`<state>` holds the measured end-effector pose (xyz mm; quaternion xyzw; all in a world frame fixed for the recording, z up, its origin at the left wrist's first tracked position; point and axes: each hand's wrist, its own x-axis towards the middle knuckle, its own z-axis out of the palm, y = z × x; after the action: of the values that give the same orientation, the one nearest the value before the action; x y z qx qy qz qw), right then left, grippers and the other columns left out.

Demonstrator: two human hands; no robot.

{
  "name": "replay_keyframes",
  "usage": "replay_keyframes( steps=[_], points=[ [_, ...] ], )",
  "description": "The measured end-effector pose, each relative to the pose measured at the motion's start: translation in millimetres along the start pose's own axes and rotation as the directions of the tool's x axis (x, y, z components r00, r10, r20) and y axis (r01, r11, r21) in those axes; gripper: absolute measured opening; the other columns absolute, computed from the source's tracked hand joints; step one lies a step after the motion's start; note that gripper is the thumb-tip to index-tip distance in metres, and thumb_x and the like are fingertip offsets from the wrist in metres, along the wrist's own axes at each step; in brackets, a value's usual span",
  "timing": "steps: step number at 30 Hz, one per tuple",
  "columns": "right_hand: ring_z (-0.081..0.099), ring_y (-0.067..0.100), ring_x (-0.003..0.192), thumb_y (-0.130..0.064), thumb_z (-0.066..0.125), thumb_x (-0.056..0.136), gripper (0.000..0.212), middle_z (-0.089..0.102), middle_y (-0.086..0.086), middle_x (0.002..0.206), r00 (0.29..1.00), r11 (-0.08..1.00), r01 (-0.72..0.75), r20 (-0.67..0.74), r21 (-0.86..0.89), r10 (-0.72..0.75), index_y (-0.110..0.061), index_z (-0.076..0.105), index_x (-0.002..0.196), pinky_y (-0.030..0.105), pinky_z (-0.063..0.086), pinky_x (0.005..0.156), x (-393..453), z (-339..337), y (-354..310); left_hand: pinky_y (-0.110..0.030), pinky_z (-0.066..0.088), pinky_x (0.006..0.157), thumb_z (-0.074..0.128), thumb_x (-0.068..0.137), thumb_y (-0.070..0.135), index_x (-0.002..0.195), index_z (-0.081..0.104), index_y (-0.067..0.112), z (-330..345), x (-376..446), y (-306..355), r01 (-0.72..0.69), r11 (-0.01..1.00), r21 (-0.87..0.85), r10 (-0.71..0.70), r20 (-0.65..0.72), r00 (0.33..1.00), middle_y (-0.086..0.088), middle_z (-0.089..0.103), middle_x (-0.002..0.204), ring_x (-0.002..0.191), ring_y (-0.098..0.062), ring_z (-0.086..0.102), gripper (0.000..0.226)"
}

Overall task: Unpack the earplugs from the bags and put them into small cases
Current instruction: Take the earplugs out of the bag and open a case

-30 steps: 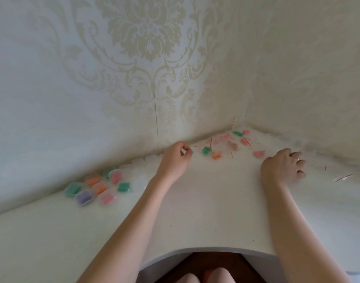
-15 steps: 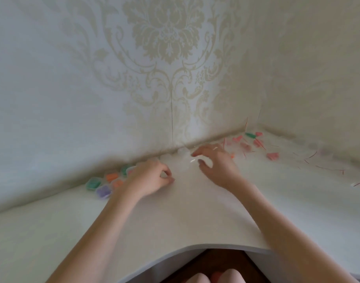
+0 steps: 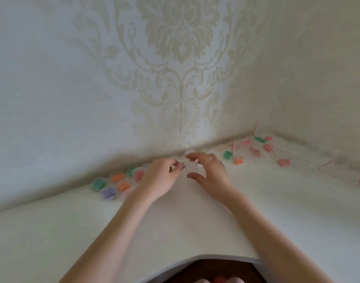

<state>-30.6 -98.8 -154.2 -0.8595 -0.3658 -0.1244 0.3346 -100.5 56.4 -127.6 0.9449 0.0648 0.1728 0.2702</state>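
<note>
Both hands meet just above the middle of the frame, close to the wall. The left hand (image 3: 161,176) has its fingers curled, the tips pinched toward something pale; the right hand (image 3: 208,170) curves over a small clear case (image 3: 192,160) that is blurred and nearly the colour of the white table (image 3: 175,231) — whether either hand truly grips it I cannot tell. To the left of the hands, along the wall, sits a cluster of filled cases (image 3: 117,183): green, orange, pink and purple earplugs show through them. To the upper right, in the corner, lie the bagged earplugs (image 3: 254,150) — green, orange and pink — scattered among thin red strips (image 3: 328,162). The patterned wallpaper (image 3: 181,37) fills the upper frame.
</note>
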Motion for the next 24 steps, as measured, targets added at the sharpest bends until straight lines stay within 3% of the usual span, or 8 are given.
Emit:
replay_keyframes(
  steps=[2,3,6,8,11,15,18,24],
  points=[
    [0.055,0.005,0.096,-0.01,0.066,0.088,0.04,0.059,-0.013,0.114,0.996,0.914,-0.037,-0.065,0.403,0.069,-0.03,0.056,0.122,0.015,0.043,0.084,-2,-2,-7,-0.011,0.032,0.049,0.041,0.099,0.041,0.083,0.066,0.019,1,1,4,0.046,0.983,-0.177,-0.046,0.006,0.999,0.004,0.057,0.062,0.055,-0.005,0.05,0.037],
    [0.058,0.003,0.094,-0.009,0.063,0.09,0.036,0.061,-0.011,0.114,0.992,0.855,-0.061,-0.063,0.515,0.109,-0.028,0.059,0.12,0.013,0.045,0.082,-3,-3,-12,-0.014,0.031,0.046,0.039,0.1,0.04,0.076,0.061,0.019,4,1,6,0.098,0.939,-0.329,-0.085,0.055,0.995,0.006,0.049,0.054,0.046,-0.005,0.046,0.038],
    [0.062,0.002,0.1,-0.012,0.064,0.09,0.025,0.065,-0.003,0.113,0.987,0.794,-0.101,-0.042,0.6,0.158,-0.021,0.063,0.113,0.014,0.049,0.084,-3,-2,-18,-0.018,0.023,0.039,0.04,0.101,0.034,0.07,0.047,0.017,6,3,9,0.287,0.668,-0.687,-0.162,0.242,0.957,0.009,0.029,0.047,0.037,-0.007,0.028,0.036],
    [0.063,0.003,0.103,-0.003,0.063,0.089,0.024,0.066,-0.001,0.111,0.987,0.757,-0.091,-0.044,0.648,0.156,-0.017,0.063,0.109,0.015,0.049,0.087,-4,-3,-19,-0.017,0.021,0.038,0.048,0.098,0.032,0.077,0.053,0.016,5,4,6,0.295,0.624,-0.724,-0.133,0.273,0.953,0.01,0.025,0.051,0.042,-0.008,0.024,0.028],
    [0.064,0.005,0.104,0.0,0.063,0.088,0.024,0.068,-0.003,0.107,0.989,0.702,-0.091,-0.015,0.706,0.144,-0.018,0.065,0.105,0.017,0.049,0.088,-5,-3,-22,-0.017,0.025,0.04,0.056,0.095,0.03,0.087,0.064,0.013,4,2,5,0.254,0.644,-0.721,-0.069,0.276,0.959,0.009,0.028,0.053,0.046,-0.008,0.029,0.021],
    [0.064,0.006,0.102,0.005,0.067,0.081,0.037,0.069,-0.005,0.104,0.986,0.725,-0.061,-0.07,0.686,0.149,-0.028,0.065,0.098,0.02,0.05,0.088,-4,1,-24,-0.018,0.018,0.041,0.052,0.097,0.029,0.083,0.062,0.016,5,2,6,0.309,0.59,-0.746,-0.079,0.328,0.941,0.005,0.022,0.059,0.047,-0.009,0.023,0.022],
    [0.061,0.004,0.108,0.011,0.068,0.077,0.048,0.065,-0.009,0.11,0.983,0.726,-0.006,-0.13,0.688,0.131,-0.028,0.06,0.105,0.019,0.047,0.095,-5,-2,-26,-0.017,0.015,0.039,0.053,0.095,0.036,0.095,0.055,0.013,2,5,6,0.36,0.554,-0.75,-0.094,0.374,0.923,0.005,0.019,0.059,0.045,-0.009,0.019,0.023],
    [0.063,0.004,0.105,-0.008,0.071,0.084,0.03,0.068,-0.01,0.108,0.985,0.747,0.006,-0.132,0.665,0.109,-0.023,0.061,0.108,0.019,0.048,0.094,-7,-4,-29,-0.016,0.014,0.037,0.056,0.093,0.035,0.072,0.055,0.016,-4,5,4,0.365,0.546,-0.754,-0.07,0.393,0.917,0.002,0.015,0.062,0.047,-0.009,0.015,0.028]
  ],
)
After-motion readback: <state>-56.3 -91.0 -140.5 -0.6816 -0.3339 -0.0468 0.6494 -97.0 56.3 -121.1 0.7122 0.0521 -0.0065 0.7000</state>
